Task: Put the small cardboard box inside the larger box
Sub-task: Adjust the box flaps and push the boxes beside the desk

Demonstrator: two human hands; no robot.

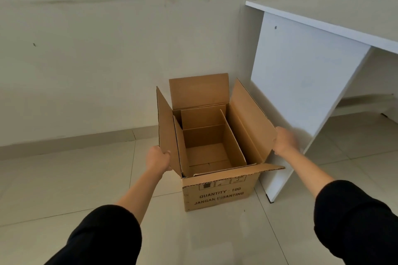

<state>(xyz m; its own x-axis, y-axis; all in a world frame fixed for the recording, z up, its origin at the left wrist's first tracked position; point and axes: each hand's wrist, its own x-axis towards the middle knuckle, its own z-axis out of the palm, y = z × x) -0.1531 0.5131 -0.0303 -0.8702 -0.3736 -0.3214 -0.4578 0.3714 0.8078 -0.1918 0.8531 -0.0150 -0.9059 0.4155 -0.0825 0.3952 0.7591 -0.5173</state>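
The larger box (221, 193) is brown cardboard with black print on its front. It stands on the tiled floor with all its top flaps raised. The small cardboard box (206, 153) sits inside it, open at the top, with its own flaps standing up. My left hand (157, 158) grips the lower edge of the larger box's left flap. My right hand (285, 141) holds the outer edge of the right flap. Both flaps are spread outward.
A white desk (301, 84) stands just right of the box, its side panel close behind my right hand. A plain wall with a low skirting runs behind the box. Pale floor tiles (64, 178) extend to the left and toward me.
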